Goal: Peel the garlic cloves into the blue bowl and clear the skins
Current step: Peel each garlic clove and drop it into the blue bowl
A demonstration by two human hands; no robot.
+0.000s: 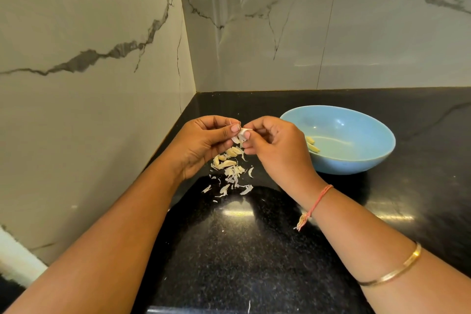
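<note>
Forearms (114,237) fill the bottom, left grip (201,145) and right grip (277,150) both pinching one garlic clove (244,133) mid-frame; I reckon a slip drops it into the skins (230,171), missing the blue bowl (351,164) at right.

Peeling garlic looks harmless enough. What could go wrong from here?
1. The left hand and right hand pinch the clove above the counter, beside the bowl, not over it. A slip would likely drop it among the skins.
2. Other cloves lie mixed into the skins and might get swept away with them.
3. The skins are thin, scattered flakes, so some could be missed.
</note>
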